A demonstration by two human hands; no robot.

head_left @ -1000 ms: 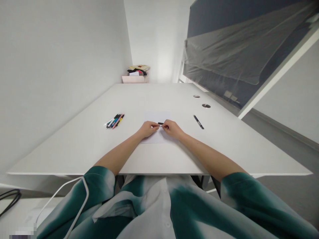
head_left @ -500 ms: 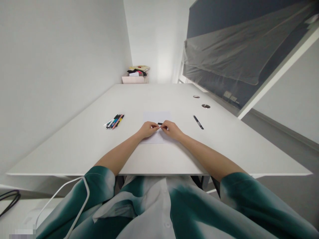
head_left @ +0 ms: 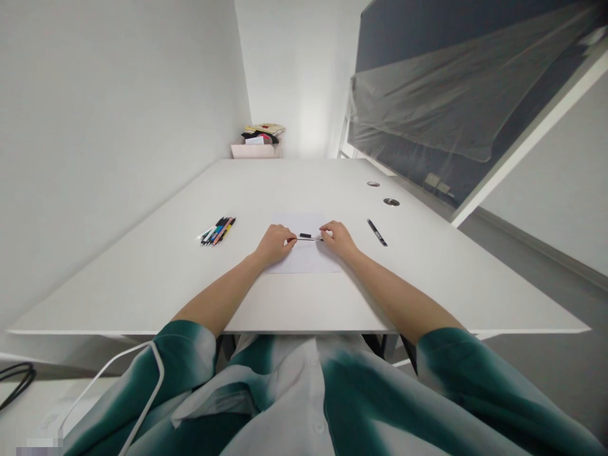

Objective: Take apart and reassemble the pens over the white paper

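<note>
Well, the left hand (head_left: 274,246) and the right hand (head_left: 336,239) share one thin dark rod (head_left: 310,239), too slight to tell whether it is a pen refill or something else. The grip is closed on both sides: each hand's fingertips pinch one end of the rod, while the hands themselves sit apart with the rod spanning the gap between them.

The rod is held level just over the middle of a white sheet of paper (head_left: 304,258), and the left hand overlaps the sheet's left edge. A short black piece (head_left: 305,235) lies on the paper just beyond the rod, nearly touching it.

The paper lies on a white bench (head_left: 152,285). Left of it, a bundle of pens (head_left: 217,231) in black, blue, pink and yellow lies side by side. Right of it, past the right hand, a lone black pen (head_left: 377,232) lies at a slant, with two round metal grommets (head_left: 391,202) set in the bench beyond.

At the bench's far end, a pale pink box (head_left: 256,150) carries a heap of cloth (head_left: 263,134). A dark panel (head_left: 451,82) wrapped in clear plastic leans at the right.
</note>
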